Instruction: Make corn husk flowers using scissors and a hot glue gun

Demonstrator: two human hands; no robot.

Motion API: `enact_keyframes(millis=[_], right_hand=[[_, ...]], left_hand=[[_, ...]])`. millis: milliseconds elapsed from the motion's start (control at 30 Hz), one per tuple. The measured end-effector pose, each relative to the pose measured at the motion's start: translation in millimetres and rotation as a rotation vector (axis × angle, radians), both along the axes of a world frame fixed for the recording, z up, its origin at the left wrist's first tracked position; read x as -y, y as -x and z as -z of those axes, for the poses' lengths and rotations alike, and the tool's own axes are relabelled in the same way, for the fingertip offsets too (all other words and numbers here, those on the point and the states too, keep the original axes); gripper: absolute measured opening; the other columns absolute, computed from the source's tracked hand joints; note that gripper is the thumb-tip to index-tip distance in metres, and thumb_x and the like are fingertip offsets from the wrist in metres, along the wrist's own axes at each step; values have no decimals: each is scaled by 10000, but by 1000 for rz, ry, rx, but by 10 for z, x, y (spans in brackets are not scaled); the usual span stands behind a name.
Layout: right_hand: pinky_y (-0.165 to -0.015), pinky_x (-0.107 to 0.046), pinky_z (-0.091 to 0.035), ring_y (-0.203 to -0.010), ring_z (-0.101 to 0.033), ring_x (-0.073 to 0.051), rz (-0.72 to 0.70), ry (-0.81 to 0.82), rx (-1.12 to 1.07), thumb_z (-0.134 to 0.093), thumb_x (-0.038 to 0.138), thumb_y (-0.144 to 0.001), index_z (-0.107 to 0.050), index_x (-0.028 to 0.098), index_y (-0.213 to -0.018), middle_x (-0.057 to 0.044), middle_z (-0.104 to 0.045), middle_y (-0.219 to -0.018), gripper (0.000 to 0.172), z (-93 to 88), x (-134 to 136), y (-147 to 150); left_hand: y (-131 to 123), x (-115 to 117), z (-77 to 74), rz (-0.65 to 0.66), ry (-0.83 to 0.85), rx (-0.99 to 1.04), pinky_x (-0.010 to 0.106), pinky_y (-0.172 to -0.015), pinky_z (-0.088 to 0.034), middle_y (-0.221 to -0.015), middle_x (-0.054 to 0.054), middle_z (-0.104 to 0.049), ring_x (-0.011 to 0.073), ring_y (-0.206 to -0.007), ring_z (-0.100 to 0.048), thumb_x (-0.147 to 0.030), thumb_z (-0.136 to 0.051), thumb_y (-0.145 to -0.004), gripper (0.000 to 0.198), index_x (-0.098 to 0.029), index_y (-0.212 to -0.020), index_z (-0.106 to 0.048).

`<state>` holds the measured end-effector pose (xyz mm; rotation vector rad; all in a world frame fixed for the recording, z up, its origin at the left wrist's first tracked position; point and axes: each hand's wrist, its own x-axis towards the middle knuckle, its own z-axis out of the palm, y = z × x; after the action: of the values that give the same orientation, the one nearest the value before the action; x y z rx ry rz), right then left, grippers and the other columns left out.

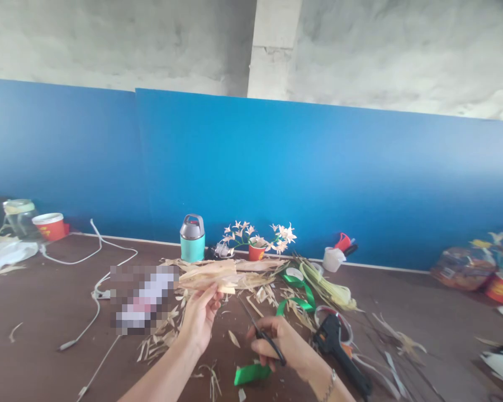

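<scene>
Pinched between the fingers of my left hand (200, 317) is a pale dried husk (212, 274), held up above the table. My right hand (279, 341) grips black-handled scissors (271, 347), whose blades point up and to the left, apart from the husk. Below that hand lies a short piece of green ribbon (251, 374). More dried husks (260, 265) are piled behind my left hand, and small husk scraps (161, 338) are scattered around it. To the right of my scissors hand rests a black glue gun (339, 349).
A turquoise lidded container (192, 245) and a red pot (256, 253) of pale flowers stand against the blue partition (251, 167). Green ribbon (305, 293) and a bundle of greenish strands (329, 287) lie to the right. A white cable (94, 310) trails at left beside a blurred-out item (146, 298).
</scene>
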<state>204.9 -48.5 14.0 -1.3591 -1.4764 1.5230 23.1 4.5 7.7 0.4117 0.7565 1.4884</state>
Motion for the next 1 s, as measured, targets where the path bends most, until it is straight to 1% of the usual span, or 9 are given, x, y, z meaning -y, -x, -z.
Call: enact_keyframes(millis=[167,267,367,500,633,733,833,900,1000], right_hand=[[-368,-163,-363,-399,-482,-83,-26,4,-37,-640,219,-599,-638,142,-740,49,-547,-437,161,37,0,-9],[-369,-163,-356,-387,-468,-76,-11,-11,-47,-660,244,-607,-641,139,-750,45,-553,-446,178,85,-22,-1],[-367,-168,-352,-374,-454,-71,-6,-44,-60,-675,285,-618,-634,135,-760,38,-565,-468,211,112,-37,18],[-400,-175,-365,-393,-446,-64,18,-73,-100,-689,301,-630,-625,129,-733,33,-561,-492,211,89,-23,66],[-428,-178,-371,-449,-451,-70,31,-108,-195,-709,300,-630,-657,143,-835,33,-566,-563,264,74,-14,122],[-413,-177,-332,-434,-391,-57,29,-142,-195,-709,315,-640,-673,137,-858,35,-549,-554,283,76,-21,149],[-411,-176,-276,-446,-344,-52,13,-173,-193,-695,317,-659,-683,130,-857,29,-556,-561,273,62,-25,160],[-421,-179,-259,-460,-339,-57,-2,-193,-198,-685,303,-666,-690,126,-847,25,-569,-568,254,42,-23,161],[-453,-185,-291,-487,-378,-72,-12,-213,-208,-670,286,-675,-696,124,-844,17,-589,-591,235,16,-19,158]], left_hand=[[-58,83,-17,95,-28,-79,142,-474,-427,-596,-12,-645,74,-535,-582,-175,-780,-578,159,-121,-676,-668],[-115,144,-7,144,8,-108,156,-483,-425,-578,-9,-630,83,-538,-576,-190,-795,-548,174,-121,-614,-650],[-170,201,11,206,48,-140,173,-504,-436,-586,2,-633,89,-536,-569,-204,-800,-538,188,-120,-607,-646],[-212,262,-4,289,-15,-171,202,-545,-450,-622,20,-652,109,-557,-579,-228,-779,-570,182,-119,-650,-657],[-224,301,-64,381,-67,-165,266,-584,-469,-606,38,-651,150,-550,-595,-254,-747,-594,170,-116,-641,-661],[-225,305,-81,368,-64,-167,270,-596,-472,-604,40,-654,155,-560,-599,-257,-750,-583,175,-116,-655,-674],[-223,290,-58,333,-50,-170,262,-610,-476,-627,40,-663,150,-571,-601,-250,-764,-566,188,-115,-668,-684],[-222,278,-35,319,-40,-168,258,-617,-480,-634,39,-665,147,-583,-604,-245,-771,-562,191,-113,-671,-686],[-219,267,-14,321,-31,-166,248,-615,-486,-636,37,-663,139,-582,-603,-242,-772,-573,185,-109,-668,-686]])
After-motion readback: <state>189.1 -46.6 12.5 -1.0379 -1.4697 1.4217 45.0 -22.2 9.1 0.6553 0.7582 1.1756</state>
